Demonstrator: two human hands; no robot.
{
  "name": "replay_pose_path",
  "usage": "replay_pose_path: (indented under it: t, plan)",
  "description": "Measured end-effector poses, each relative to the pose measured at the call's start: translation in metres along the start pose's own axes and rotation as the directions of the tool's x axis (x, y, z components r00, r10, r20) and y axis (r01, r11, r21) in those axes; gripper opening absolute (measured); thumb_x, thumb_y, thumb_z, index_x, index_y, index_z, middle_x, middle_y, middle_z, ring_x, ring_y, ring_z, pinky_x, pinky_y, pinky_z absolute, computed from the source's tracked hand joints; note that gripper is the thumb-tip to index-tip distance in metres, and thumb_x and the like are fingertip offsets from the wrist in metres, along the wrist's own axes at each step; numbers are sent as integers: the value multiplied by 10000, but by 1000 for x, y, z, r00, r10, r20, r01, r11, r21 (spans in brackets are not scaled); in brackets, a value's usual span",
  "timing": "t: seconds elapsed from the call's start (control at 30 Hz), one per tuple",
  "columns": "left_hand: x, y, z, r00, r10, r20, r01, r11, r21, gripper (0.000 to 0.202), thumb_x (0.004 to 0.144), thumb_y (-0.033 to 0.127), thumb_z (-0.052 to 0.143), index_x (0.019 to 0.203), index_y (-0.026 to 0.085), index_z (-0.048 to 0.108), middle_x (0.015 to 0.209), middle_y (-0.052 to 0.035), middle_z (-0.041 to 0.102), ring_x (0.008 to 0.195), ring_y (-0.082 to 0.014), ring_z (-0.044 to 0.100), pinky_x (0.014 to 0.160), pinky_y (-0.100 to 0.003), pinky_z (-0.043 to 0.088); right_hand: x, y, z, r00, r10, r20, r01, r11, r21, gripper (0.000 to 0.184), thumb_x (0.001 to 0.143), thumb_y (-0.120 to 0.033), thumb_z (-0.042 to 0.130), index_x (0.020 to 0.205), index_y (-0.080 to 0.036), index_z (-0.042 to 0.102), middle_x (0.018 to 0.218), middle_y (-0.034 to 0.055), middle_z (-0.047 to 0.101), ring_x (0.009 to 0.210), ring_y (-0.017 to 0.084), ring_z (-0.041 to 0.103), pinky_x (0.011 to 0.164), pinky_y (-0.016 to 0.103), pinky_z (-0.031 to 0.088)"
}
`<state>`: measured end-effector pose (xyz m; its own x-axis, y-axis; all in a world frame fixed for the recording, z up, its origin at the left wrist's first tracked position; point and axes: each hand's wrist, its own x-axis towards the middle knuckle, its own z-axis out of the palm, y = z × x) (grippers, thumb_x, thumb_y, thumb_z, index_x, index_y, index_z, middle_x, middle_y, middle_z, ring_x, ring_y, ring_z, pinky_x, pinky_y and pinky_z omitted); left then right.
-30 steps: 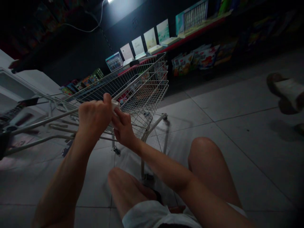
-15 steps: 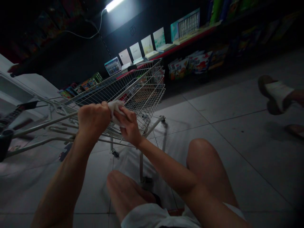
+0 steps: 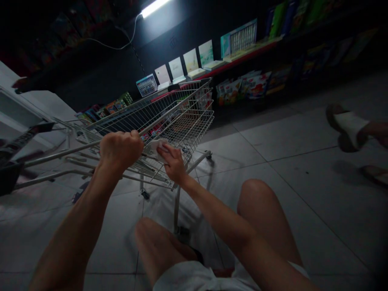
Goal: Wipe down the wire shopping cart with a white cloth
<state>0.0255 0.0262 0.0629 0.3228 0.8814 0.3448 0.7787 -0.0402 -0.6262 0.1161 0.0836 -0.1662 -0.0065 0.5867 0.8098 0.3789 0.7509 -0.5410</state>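
Observation:
A metal shopping cart (image 3: 194, 121) stands tilted across my view, its wire basket pointing to the upper right. My left hand (image 3: 121, 149) is wrapped in a fist round the top side rail of the cart. Just right of it, my right hand (image 3: 172, 159) holds a white cloth (image 3: 157, 146) against the basket's side wires, below the top rail. The fingers are bent over the cloth and hide part of it. At the far left, the cart's dark handle end (image 3: 12, 173) shows partly.
Behind the cart runs a shelf (image 3: 242, 56) with upright books and boxes. Packaged goods (image 3: 245, 87) fill the lower level. On the tiled floor (image 3: 291, 161), another person's sandalled foot (image 3: 348, 123) is at the right. My knees (image 3: 257, 202) are close below the cart.
My right hand with the cloth has moved right and slightly down, from the top rail to the side wires. My left hand keeps its grip on the rail.

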Motion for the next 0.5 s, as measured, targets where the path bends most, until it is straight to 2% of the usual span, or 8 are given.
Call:
replay_pose_path:
  t: [0.07, 0.13, 0.23, 0.3, 0.37, 0.43, 0.5]
  plan:
    - [-3, -3, 2, 1000, -4, 2, 4, 1000, -5, 442, 921, 336, 289, 855, 98, 656, 795, -213, 716, 815, -371, 693, 672, -423, 446, 20, -18, 5, 994, -105, 10, 105, 994, 5, 586, 840, -112, 485, 1406, -254, 531, 1499, 63, 427, 1302, 232, 436, 1107, 418, 380]
    - [-7, -6, 3, 1000, -12, 5, 12, 1000, -8, 453, 923, 354, 290, 870, 97, 660, 800, -210, 717, 812, -365, 691, 678, -417, 439, 24, -20, 12, 985, -171, 29, 171, 985, 2, 538, 883, -154, 472, 1408, -254, 529, 1502, 68, 419, 1297, 230, 437, 1106, 409, 378]
    - [-13, -9, 4, 999, -34, 14, 34, 999, -12, 462, 921, 382, 299, 893, 105, 668, 802, -196, 718, 795, -347, 686, 670, -401, 426, -5, 8, 24, 978, -177, 112, 180, 983, -25, 510, 899, -146, 441, 1381, -264, 561, 1441, 79, 492, 1262, 225, 472, 1092, 409, 386]
    - [-16, -12, 5, 998, -62, 15, 63, 998, -18, 466, 919, 406, 308, 891, 119, 674, 788, -180, 713, 778, -333, 678, 658, -390, 416, -42, 38, 30, 979, -86, 188, 99, 993, -61, 551, 854, -108, 458, 1365, -277, 576, 1409, 76, 524, 1256, 233, 482, 1089, 427, 395]
    - [-19, -14, 7, 996, -89, 12, 89, 995, -32, 462, 914, 419, 317, 890, 132, 678, 773, -165, 705, 752, -316, 666, 646, -384, 404, -83, 64, 33, 975, 48, 215, -30, 996, -85, 624, 778, -66, 476, 1362, -261, 580, 1408, 83, 518, 1274, 248, 469, 1098, 451, 400]
    - [-21, -16, 9, 995, -102, 6, 103, 994, -45, 454, 910, 426, 323, 885, 146, 680, 761, -152, 697, 727, -303, 650, 635, -382, 393, -116, 80, 37, 969, 165, 185, -156, 986, -63, 683, 716, -44, 471, 1367, -224, 574, 1417, 100, 495, 1297, 255, 449, 1112, 462, 401]
    - [-22, -16, 10, 994, -108, -5, 108, 993, -48, 446, 906, 433, 331, 877, 159, 681, 748, -140, 687, 709, -293, 637, 625, -380, 382, -137, 85, 43, 956, 280, 93, -281, 960, -6, 692, 700, -54, 452, 1370, -188, 564, 1409, 123, 482, 1309, 252, 440, 1121, 465, 399]
